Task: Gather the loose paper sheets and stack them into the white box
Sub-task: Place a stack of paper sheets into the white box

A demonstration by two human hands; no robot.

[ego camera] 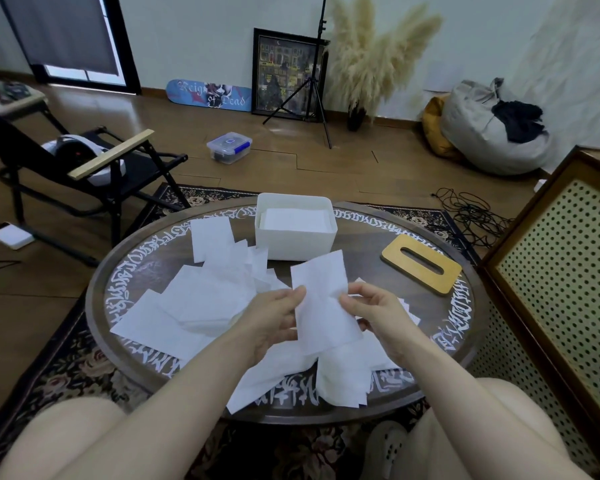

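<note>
A white paper sheet [321,299] is held up above the round table, between both hands. My left hand [274,320] pinches its left edge with thumb and fingers. My right hand [374,313] pinches its right edge. The white box [296,242] stands at the table's far side, open on top, with sheets stacked inside. Several loose paper sheets [201,299] lie scattered over the table's left half, and more loose sheets [340,375] lie near the front edge under my hands.
A wooden lid with a slot [421,263] lies on the round dark table [458,317] at the right. A perforated cabinet [561,271] stands close on the right. A black folding chair [84,168] stands to the left on the floor.
</note>
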